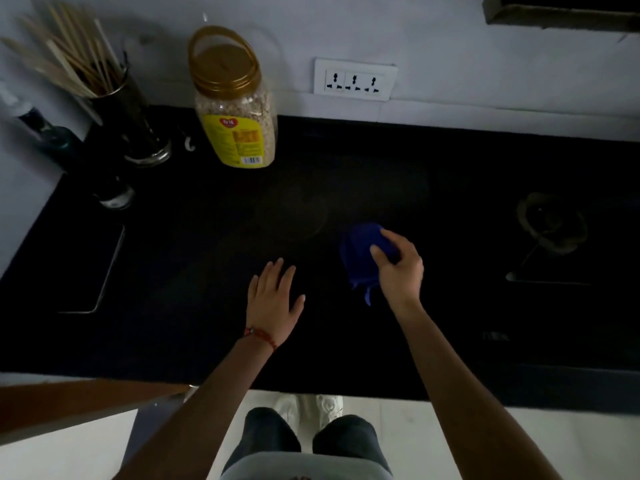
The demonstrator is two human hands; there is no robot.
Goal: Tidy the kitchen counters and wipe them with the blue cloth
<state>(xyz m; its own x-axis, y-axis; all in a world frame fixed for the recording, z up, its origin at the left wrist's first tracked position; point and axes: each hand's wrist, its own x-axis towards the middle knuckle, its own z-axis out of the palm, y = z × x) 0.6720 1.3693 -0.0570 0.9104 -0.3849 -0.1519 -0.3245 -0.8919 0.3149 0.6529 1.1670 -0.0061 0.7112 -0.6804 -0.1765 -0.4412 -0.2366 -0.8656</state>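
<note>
Your right hand (398, 268) is gripping the blue cloth (363, 254), fingers curled round it, on the dark table (173, 271) near its middle. Your left hand (273, 303) is lying flat just beside it, fingers released and spread. An oat jar (235, 109) is standing by the wall.

A black counter (194, 306) filled the middle of the frame from edge to edge, its front edge running along the bottom. At the upper left a clear jar (235, 109) of oats with a gold lid and yellow label stood on it near the wall. Left of the jar stood a dark holder (135, 123) full of chopsticks (62, 53), with a dark bottle (52, 133) beside it at the far left. A small white hook (189, 144) lay between holder and jar. A blue cloth (360, 254) rested on the counter right of centre, and an open hand (273, 299) lay flat just left of it. A gas burner (550, 223), dim, sat at the right.
</note>
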